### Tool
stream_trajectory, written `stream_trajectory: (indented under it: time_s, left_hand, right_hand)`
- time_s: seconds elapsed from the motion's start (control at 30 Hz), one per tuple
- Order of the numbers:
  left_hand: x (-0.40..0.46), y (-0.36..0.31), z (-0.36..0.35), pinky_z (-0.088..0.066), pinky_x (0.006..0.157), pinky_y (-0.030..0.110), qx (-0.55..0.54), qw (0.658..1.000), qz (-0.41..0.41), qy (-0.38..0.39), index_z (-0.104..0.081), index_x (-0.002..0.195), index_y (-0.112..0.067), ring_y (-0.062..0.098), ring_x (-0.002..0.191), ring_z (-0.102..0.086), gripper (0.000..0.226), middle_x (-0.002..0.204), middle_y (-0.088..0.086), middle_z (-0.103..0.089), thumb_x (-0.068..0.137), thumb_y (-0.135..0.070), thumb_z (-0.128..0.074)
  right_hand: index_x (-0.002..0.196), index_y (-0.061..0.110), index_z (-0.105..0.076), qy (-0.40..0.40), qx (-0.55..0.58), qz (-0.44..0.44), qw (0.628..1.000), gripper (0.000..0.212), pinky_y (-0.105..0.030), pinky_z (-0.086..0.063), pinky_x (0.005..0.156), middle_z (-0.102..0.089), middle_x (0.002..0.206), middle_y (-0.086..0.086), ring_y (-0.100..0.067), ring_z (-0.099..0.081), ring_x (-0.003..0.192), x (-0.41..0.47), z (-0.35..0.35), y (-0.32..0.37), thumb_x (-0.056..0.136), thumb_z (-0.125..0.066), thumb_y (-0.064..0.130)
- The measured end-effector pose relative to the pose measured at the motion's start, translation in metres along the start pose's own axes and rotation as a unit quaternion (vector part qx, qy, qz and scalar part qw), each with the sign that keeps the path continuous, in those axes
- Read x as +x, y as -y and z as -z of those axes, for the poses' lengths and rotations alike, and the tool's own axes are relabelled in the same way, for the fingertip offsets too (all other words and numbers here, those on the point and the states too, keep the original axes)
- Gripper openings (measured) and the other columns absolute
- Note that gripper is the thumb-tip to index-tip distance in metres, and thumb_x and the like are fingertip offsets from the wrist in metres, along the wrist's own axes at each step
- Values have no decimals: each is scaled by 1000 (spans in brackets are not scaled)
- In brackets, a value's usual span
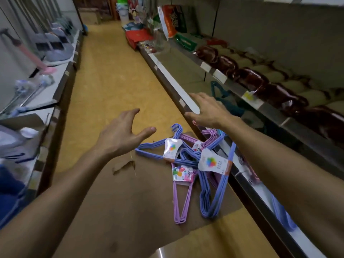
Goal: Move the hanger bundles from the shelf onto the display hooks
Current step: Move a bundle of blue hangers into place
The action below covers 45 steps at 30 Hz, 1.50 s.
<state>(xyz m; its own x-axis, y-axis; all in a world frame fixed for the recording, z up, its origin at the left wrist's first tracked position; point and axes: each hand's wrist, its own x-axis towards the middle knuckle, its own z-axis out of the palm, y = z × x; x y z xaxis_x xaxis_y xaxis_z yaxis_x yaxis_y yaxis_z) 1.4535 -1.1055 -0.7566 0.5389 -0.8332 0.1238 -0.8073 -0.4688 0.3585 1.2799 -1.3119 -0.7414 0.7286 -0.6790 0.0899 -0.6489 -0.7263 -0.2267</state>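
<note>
left hand [119,133] and right hand [208,108] spread, empty, above hanger bundles [191,164] heaped on cardboard [130,202].

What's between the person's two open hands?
In the head view, only bare yellow floor shows between the left hand and right hand; the blue and purple hanger bundles lie nearer.

Shop aisle, stocked shelves [219,75], price tags [248,96]

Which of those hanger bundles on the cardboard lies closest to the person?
The purple bundle with the "Hanger" label, its long end pointing toward the person; the blue bundles lie beside or beyond it.
</note>
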Motion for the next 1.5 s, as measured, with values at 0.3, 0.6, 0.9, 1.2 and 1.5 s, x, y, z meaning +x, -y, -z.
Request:
stream_trajectory:
  time_s: [0.3, 0.6, 0.9, 1.2, 1.5]
  left_hand:
    - [-20, 18, -92, -43, 104, 45, -13, 999, -39, 7, -25, 152, -29, 18, 138, -40, 98, 158, -5, -32, 75, -86, -40]
    - [-9, 24, -125, -43, 103, 40, 8, 998, -69, 7, -21, 153, -31, 12, 139, -38, 99, 159, -10, -28, 70, -85, -31]
    - [20, 28, -186, -43, 104, 38, -91, 993, -78, 11, -30, 151, -27, 14, 134, -44, 87, 153, -4, -38, 79, -71, -52]
    - [43, -17, -244, -44, 93, 26, -224, 973, -45, 27, -44, 143, -26, 12, 124, -53, 57, 144, -7, -49, 92, -41, -62]
    - [41, -30, -250, -55, 73, 20, -271, 959, 12, 83, -52, 138, -25, 8, 95, -66, 48, 138, -9, -53, 93, -39, -62]
  right_hand:
    - [152, 26, -28, -19, -78, 4, 997, 63, -54, -29, 115, -31, 158, -3, -29, -33, 141, -1, -95, -57, 94, -53, 31]
    - [151, 30, -25, 34, -228, 4, 973, 69, -54, -24, 116, -30, 158, -4, -29, -29, 143, 10, -138, -115, 91, -58, 27]
    - [152, 30, -26, 151, -373, 12, 915, 68, -59, -18, 115, -35, 154, -7, -33, -28, 143, 26, -190, -159, 92, -59, 35]
    - [117, 31, -64, 101, -504, 61, 855, 24, -61, -13, 113, -70, 109, 4, -29, -49, 125, 44, -214, -168, 93, -61, 34]
    - [120, 31, -58, 133, -481, 100, 861, 24, -47, -28, 108, -70, 112, 2, -23, -63, 111, 49, -199, -172, 96, -58, 36]
